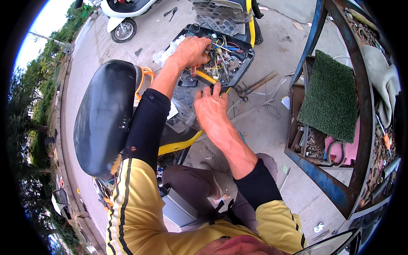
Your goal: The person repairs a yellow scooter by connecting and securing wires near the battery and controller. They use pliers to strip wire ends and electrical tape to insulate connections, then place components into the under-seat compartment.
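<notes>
The left hand (192,52), curled, any pinch hidden, seemingly searches multicoloured thin wires (220,52) in the black plastic tray (244,69), needing careful picking, while the right hand (212,111) lies loosely spread at its near edge.

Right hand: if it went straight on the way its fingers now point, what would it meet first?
The right hand would likely meet the near edge of the black tray first; its fingertips appear at it, though depth is unclear.
</notes>
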Demonstrator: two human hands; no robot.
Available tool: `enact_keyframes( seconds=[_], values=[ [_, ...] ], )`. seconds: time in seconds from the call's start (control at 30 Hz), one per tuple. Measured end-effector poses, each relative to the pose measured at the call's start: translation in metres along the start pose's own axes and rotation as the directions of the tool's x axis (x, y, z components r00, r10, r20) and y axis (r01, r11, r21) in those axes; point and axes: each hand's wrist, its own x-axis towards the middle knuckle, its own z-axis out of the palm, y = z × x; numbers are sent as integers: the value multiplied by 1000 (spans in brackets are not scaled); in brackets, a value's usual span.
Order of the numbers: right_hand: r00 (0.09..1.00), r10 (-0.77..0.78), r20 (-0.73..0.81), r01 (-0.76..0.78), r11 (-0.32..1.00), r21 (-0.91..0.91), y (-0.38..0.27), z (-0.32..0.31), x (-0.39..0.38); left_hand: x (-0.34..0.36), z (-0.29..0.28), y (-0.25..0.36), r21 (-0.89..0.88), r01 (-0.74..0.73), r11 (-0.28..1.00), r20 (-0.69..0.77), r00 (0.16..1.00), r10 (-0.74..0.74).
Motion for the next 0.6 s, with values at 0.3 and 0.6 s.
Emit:
enact_keyframes(
  seconds=[0.3, 0.6],
  values=[
    [1000, -9, 7, 9, 1000, -28, -3, 1, 0, -3, 12, -2, 90, -102, 991, -7, 995, 103],
    [1000, -19, 11, 19, 1000, -11, -2, -2, 0, -1, 15, 4, 218, -148, 965, 124, 985, 123]
  ],
)
